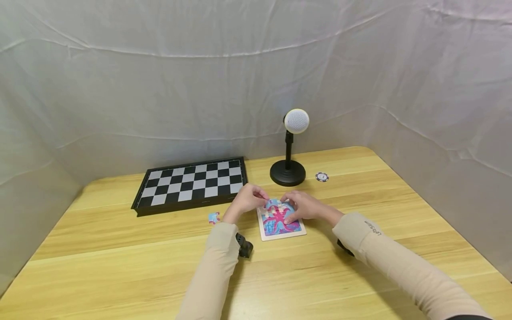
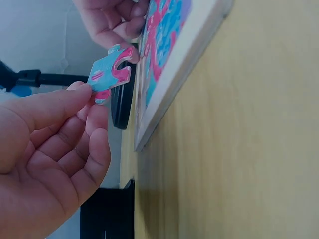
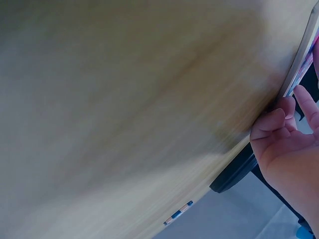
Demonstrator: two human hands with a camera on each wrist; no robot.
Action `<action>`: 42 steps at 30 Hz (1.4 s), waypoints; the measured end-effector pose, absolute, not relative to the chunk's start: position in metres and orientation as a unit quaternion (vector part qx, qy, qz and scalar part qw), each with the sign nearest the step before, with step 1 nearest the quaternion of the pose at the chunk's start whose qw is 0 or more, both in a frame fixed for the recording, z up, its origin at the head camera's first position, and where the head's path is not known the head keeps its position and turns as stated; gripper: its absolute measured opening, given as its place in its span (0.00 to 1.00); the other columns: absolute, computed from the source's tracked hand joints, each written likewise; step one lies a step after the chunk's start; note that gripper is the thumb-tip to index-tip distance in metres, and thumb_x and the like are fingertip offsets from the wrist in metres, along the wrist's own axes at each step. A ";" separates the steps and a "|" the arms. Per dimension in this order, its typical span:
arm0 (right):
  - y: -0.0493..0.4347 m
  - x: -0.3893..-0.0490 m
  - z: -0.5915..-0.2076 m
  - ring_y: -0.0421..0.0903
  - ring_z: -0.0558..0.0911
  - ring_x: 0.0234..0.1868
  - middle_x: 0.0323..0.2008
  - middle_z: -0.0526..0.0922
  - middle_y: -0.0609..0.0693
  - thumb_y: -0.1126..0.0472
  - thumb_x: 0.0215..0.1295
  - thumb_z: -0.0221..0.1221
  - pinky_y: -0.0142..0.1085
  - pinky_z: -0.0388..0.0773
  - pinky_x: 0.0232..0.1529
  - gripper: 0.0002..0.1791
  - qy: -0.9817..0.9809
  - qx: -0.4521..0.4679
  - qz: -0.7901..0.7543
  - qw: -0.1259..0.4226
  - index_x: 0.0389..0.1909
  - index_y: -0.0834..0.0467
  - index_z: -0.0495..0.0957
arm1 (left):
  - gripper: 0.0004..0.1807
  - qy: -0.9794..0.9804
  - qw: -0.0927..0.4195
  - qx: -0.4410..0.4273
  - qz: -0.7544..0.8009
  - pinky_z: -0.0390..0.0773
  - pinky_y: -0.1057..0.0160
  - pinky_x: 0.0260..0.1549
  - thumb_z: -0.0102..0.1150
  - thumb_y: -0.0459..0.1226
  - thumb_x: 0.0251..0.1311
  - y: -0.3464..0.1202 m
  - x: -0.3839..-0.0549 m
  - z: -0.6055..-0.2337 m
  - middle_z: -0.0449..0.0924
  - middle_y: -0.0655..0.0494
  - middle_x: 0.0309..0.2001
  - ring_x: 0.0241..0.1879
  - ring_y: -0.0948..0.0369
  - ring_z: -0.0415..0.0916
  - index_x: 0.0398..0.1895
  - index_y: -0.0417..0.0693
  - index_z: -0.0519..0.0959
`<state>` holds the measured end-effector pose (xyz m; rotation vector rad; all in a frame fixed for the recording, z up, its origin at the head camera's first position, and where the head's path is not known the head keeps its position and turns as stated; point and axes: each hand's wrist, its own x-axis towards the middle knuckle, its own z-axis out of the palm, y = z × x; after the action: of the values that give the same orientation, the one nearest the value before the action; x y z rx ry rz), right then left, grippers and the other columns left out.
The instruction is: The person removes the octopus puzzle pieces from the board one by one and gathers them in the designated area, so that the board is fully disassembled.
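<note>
My left hand [image 1: 250, 198] pinches a blue-and-pink jigsaw piece [image 2: 107, 74] between thumb and forefinger, over the far left part of a jigsaw puzzle [image 1: 276, 227]. A pale frame borders the puzzle, which shows a pink octopus on blue; bare patches show in its upper part. My right hand [image 1: 305, 206] rests at the puzzle's right side, thumb on the picture and forefinger toward the far edge. In the right wrist view its other fingers [image 3: 271, 122] are bent beside the frame. Another loose jigsaw piece [image 1: 214, 218] lies on the table, left of my left wrist.
A black-and-white chessboard [image 1: 196, 183] with a raised black rim lies at the back left. Behind the puzzle stands a microphone [image 1: 297, 121] on a round black base [image 1: 288, 173]. A poker chip [image 1: 322, 177] lies right of it. Pale cloth [image 1: 180, 98] hangs behind the wooden table [image 1: 140, 275].
</note>
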<state>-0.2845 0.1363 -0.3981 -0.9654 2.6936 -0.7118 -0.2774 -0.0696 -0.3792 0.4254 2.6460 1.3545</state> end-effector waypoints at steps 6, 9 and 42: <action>0.136 -0.284 -0.397 0.45 0.67 0.33 0.30 0.70 0.49 0.50 0.43 0.69 0.36 0.65 0.35 0.30 0.910 -0.322 -0.242 0.097 0.46 0.60 0.72 | 0.02 0.868 0.076 0.129 0.474 0.71 0.68 0.25 0.59 0.27 0.51 -0.081 -0.274 -0.379 0.77 0.52 0.23 0.24 0.61 0.72 0.28 0.35 0.79; 0.136 -0.283 -0.397 0.45 0.67 0.34 0.31 0.70 0.48 0.50 0.43 0.68 0.36 0.65 0.36 0.30 0.911 -0.319 -0.240 0.102 0.47 0.60 0.72 | 0.02 0.861 0.082 0.121 0.487 0.72 0.66 0.25 0.58 0.27 0.51 -0.086 -0.273 -0.378 0.77 0.51 0.24 0.24 0.61 0.72 0.28 0.35 0.79; 0.136 -0.283 -0.400 0.45 0.67 0.32 0.31 0.69 0.48 0.49 0.43 0.68 0.35 0.65 0.34 0.30 0.911 -0.325 -0.236 0.093 0.47 0.60 0.72 | 0.05 0.856 0.078 0.087 0.504 0.71 0.63 0.23 0.57 0.27 0.53 -0.161 -0.257 -0.378 0.79 0.51 0.26 0.21 0.59 0.70 0.32 0.32 0.79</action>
<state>-0.2832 0.1362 -0.3996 -0.9637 2.7039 -0.6989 -0.2573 -0.1606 -0.3784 0.2615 2.5637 1.5082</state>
